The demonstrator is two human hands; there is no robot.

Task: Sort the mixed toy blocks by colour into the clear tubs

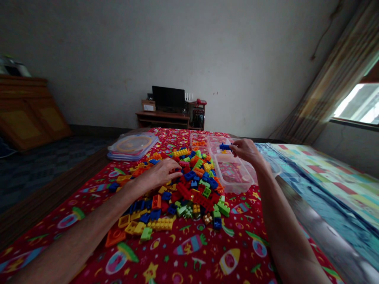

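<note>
A large heap of toy building bricks (185,189) in red, blue, yellow, green and orange lies on a red patterned cloth. My left hand (162,172) is over the heap's upper left part, thumb and fingers apart among the bricks; I see nothing held in it. In my right hand (247,150), raised over the clear plastic boxes to the right, a blue toy brick (225,147) is pinched between thumb and fingers. Just below it stands a clear plastic box (235,188). Another clear box (199,137) behind the heap has orange bricks in it.
Stacked plastic lids (133,146) lie at the table's left. Beyond the table are a desk (162,119) with a monitor (168,98) and a wooden cabinet (26,108). A bed (310,177) with patterned covers is on the right, near a curtain (322,86).
</note>
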